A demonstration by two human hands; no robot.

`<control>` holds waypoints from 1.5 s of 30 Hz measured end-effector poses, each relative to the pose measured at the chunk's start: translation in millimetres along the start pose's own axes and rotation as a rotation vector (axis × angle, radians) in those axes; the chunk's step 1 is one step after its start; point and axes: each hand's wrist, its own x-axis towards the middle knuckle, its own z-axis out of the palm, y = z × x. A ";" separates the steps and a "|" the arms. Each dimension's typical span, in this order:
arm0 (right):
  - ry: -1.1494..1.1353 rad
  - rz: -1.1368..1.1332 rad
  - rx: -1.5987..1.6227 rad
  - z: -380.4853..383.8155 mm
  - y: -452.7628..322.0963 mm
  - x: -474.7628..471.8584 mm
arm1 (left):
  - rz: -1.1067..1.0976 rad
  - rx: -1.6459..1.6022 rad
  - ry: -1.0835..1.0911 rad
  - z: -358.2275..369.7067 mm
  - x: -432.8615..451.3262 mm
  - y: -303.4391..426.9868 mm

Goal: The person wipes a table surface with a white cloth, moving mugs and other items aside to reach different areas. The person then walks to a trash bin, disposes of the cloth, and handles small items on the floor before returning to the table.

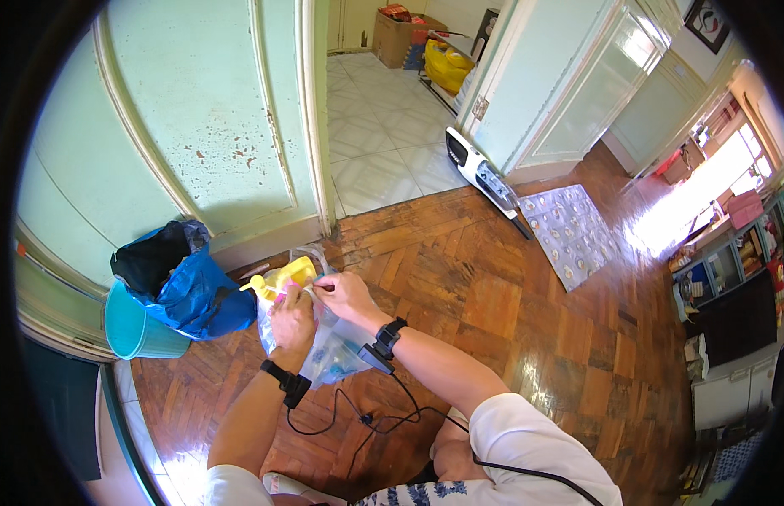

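Note:
A translucent plastic bag filled with things stands on the wooden floor before me. My left hand is closed on the gathered upper part of the bag. Beside it, my right hand pinches the bag's plastic near the top with thumb and forefinger. A yellow plastic container and a yellow pump nozzle poke out of the bag's top, with something pink between them and my left fingers. What else the bag holds is blurred by the plastic.
Left of the bag are a blue trash bag and a turquoise bin. A white handheld vacuum leans at the doorway, beside a patterned grey mat. Black cables from the wrist straps hang near my legs.

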 end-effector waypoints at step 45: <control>-0.665 -0.088 0.057 -17.8 8.5 11.8 | 0.145 -0.347 -0.043 -79.1 -25.6 -39.0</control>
